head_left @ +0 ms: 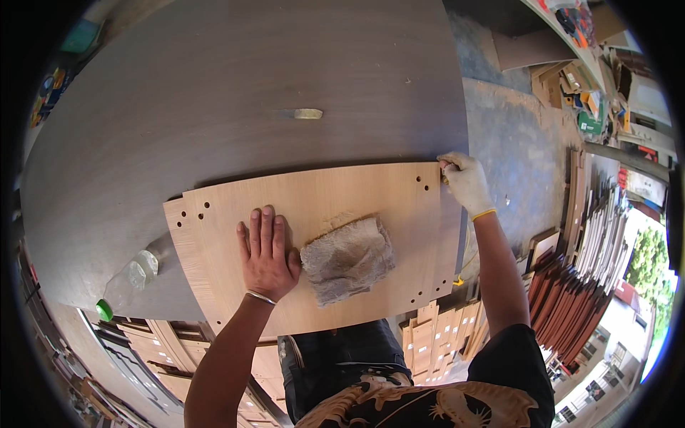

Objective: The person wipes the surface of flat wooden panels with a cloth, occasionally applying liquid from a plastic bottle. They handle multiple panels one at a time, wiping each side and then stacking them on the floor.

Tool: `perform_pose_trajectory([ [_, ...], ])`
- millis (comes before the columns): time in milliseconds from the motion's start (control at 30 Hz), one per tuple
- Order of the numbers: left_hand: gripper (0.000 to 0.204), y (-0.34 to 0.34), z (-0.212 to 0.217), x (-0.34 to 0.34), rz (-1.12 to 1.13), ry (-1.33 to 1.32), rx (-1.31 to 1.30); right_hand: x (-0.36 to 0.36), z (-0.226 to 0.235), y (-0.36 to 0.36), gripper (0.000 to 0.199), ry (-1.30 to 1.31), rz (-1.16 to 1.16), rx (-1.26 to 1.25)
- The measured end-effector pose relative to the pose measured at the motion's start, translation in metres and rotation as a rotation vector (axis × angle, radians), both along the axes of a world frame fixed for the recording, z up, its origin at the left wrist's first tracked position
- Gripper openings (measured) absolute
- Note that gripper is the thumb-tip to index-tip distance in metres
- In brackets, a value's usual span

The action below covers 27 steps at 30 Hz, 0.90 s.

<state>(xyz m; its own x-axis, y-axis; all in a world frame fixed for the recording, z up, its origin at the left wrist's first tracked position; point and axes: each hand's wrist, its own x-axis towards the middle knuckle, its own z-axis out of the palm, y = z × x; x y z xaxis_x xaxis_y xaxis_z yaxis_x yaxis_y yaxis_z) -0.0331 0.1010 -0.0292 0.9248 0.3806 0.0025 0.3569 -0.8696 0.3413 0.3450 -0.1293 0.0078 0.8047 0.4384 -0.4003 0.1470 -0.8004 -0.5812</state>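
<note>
Head view: left hand (267,250) lies flat, fingers apart, on panel (314,196); gloved right hand (465,182) pinches its far-right corner; rag (347,260) beside left.

Panel (314,192) pale tan wood grain, dark drill holes near corners; worktop (214,85) dull grey-brown, faint streaks; cloth (347,260) mottled beige-grey; right hand (466,182) in off-white glove, yellow cuff edge; left hand (267,253) bare, silver bangle at wrist; bottle (132,278) clear, green cap; shirt (435,406) black with cream-gold dragon-like pattern; stacked boards (571,299) reddish brown.
</note>
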Motion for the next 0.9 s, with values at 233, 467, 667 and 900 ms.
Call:
perform_pose_trajectory([
  [233, 0.077, -0.001, 0.001, 0.0, -0.002, 0.016, 0.005, 0.012, 0.016, 0.009, 0.022, 0.021, 0.153, -0.152],
  [467, 0.076, -0.001, 0.002, 0.001, 0.003, 0.023, 0.0, 0.024, 0.02, 0.019, 0.022, -0.149, 0.477, -0.389],
  [667, 0.078, 0.0, 0.002, 0.0, 0.011, 0.022, -0.012, 0.021, 0.023, 0.032, 0.018, -0.299, 0.687, -0.572],
  [900, 0.08, -0.001, 0.001, 0.001, 0.01, 0.026, -0.024, 0.021, 0.019, 0.034, 0.016, -0.361, 0.74, -0.588],
])
